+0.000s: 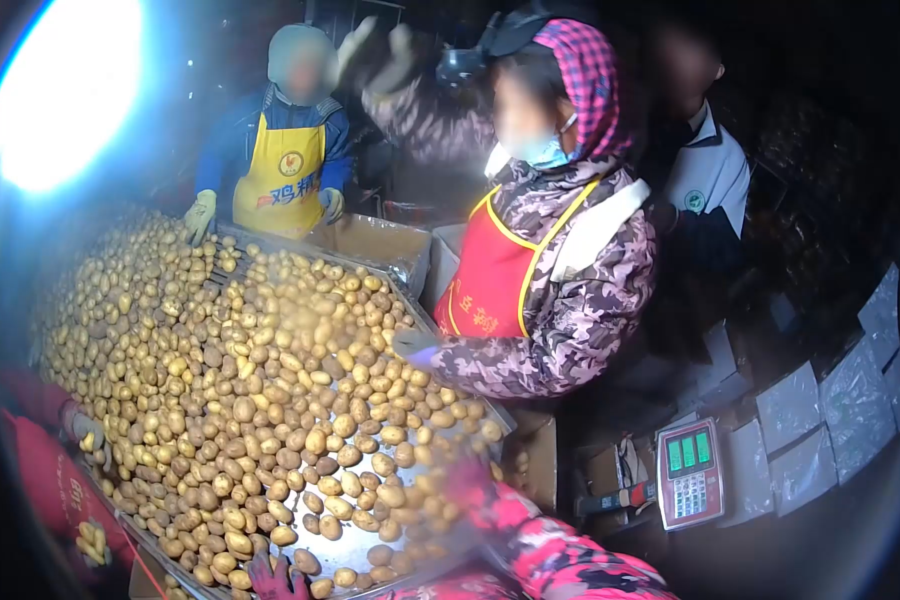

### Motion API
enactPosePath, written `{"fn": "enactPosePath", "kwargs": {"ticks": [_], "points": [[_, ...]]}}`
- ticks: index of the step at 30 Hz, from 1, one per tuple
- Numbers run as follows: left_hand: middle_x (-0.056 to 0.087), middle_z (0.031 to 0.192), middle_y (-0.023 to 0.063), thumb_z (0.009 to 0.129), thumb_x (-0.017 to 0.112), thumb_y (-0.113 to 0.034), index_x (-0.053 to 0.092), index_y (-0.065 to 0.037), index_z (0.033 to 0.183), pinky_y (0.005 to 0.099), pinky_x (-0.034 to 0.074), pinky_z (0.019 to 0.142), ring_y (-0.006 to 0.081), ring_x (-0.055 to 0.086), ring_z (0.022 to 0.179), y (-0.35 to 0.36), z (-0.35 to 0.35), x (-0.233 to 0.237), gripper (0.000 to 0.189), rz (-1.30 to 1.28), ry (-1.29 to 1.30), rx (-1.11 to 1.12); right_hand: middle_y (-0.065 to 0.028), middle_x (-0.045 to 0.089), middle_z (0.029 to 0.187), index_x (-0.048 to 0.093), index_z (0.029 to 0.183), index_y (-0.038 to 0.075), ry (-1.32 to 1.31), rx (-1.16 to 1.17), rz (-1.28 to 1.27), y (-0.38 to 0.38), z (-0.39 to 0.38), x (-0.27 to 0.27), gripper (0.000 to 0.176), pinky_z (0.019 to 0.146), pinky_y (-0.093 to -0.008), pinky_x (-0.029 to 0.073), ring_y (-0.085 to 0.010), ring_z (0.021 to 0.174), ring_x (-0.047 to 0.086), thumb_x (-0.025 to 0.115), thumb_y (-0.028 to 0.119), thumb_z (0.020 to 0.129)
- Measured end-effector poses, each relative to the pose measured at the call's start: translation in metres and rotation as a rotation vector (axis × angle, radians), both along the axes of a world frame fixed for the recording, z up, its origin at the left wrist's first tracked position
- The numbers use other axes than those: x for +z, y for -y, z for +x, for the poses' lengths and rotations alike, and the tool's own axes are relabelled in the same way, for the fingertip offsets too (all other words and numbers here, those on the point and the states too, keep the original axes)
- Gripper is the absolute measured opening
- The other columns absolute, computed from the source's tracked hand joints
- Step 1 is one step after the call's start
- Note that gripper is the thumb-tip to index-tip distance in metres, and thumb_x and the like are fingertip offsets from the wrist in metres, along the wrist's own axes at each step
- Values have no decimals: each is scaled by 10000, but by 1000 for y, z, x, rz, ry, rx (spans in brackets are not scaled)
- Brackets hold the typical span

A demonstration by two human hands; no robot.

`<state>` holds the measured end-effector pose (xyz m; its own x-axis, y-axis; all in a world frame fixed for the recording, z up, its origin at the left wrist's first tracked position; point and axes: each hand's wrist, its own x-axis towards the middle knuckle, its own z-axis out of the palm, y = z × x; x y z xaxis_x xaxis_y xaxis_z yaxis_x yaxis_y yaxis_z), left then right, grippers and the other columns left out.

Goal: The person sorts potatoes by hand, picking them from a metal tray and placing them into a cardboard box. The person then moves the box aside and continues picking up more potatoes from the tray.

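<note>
Many potatoes [220, 400] cover a metal sorting table [355, 548]. My left hand [275, 578], in a pinkish-purple glove, lies against potatoes at the table's near edge. Its fingers are apart, and no potato shows in its grasp. Over the table's right part is my right hand [470, 482], smeared by motion below a pink camouflage sleeve. Its fingers cannot be made out, nor whether it holds anything.
Opposite, a person in a yellow apron [280, 185] touches the potatoes. A person in a red apron [495, 270] stands right, one arm raised. Another person's gloved hand [88, 432] is at left. Cartons [375, 245], a digital scale [690, 473] and plastic-lined boxes [790, 410] stand around.
</note>
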<state>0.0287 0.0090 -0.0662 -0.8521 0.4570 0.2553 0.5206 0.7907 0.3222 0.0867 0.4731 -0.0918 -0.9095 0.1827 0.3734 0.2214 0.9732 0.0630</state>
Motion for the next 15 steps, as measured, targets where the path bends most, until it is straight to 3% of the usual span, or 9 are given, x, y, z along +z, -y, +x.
{"fn": "enactPosePath", "kwargs": {"ticks": [1, 2, 3, 5, 6, 8, 11, 13, 15], "points": [[505, 1454, 284, 913, 638, -304, 709, -42, 1194, 603, 314, 1128, 482, 470, 1331, 1, 0, -2, 391, 15, 3, -5, -214, 503, 1441, 602, 1370, 219, 138, 145, -220, -2, 27, 21, 590, 1081, -649, 341, -454, 1314, 444, 592, 556, 886], [502, 1457, 283, 914, 637, -305, 708, -41, 1195, 603, 315, 1125, 483, 470, 1329, 1, 0, -3, 392, 30, 7, -11, -122, 475, 1462, 496, 1452, 190, 207, 113, -286, 0, 48, -8, 644, 1123, -614, 329, -396, 1419, 344, 615, 437, 868], [500, 1460, 282, 916, 635, -305, 708, -39, 1195, 603, 317, 1123, 483, 470, 1328, 1, -1, -3, 392, 48, 6, -18, -132, 492, 1424, 542, 1403, 158, 261, 364, 7, -19, 75, -28, 659, 1104, -601, 368, -392, 1418, 337, 671, 442, 823], [495, 1466, 281, 918, 632, -305, 707, -37, 1196, 602, 320, 1119, 484, 470, 1326, -2, -2, 1, 394, 81, -1, -32, -169, 500, 1412, 574, 1372, 133, 485, -29, -427, 10, 87, 56, 626, 1106, -587, 375, -399, 1384, 388, 676, 415, 822], [494, 1466, 282, 921, 628, -300, 702, -37, 1210, 604, 321, 1113, 484, 470, 1323, -15, 3, 32, 398, 35, 64, 16, -168, 486, 1439, 573, 1379, 154, 539, -37, -411, 10, 83, 56, 605, 1106, -583, 371, -401, 1381, 396, 634, 454, 857], [498, 1462, 282, 919, 632, -291, 702, -35, 1208, 605, 324, 1108, 484, 472, 1320, -16, 5, 26, 392, 2, 56, 27, -168, 457, 1495, 571, 1393, 196, 646, -57, -393, 26, 64, 47, 576, 1107, -576, 362, -404, 1374, 412, 552, 532, 925], [506, 1456, 279, 911, 648, -298, 704, -47, 1214, 603, 312, 1122, 481, 467, 1326, -4, 1, 7, 398, 24, 48, -17, -180, 459, 1498, 512, 1436, 155, 358, 292, -187, 66, 36, 24, 624, 1177, -565, 280, -388, 1428, 372, 565, 525, 935], [506, 1457, 276, 907, 655, -313, 704, -56, 1221, 603, 302, 1133, 477, 463, 1334, -2, 6, -6, 408, 45, 27, 15, -191, 462, 1489, 465, 1468, 134, 462, 479, -113, 59, 17, -3, 657, 1190, -562, 266, -392, 1445, 350, 590, 498, 935], [477, 1465, 293, 853, 676, -310, 678, -54, 1231, 613, 258, 1158, 485, 421, 1362, 0, 2, -14, 456, 44, 85, 36, -196, 487, 1463, 480, 1453, 124, 462, 404, -156, 24, 19, -20, 713, 1169, -540, 294, -390, 1400, 398, 628, 520, 879]]}}
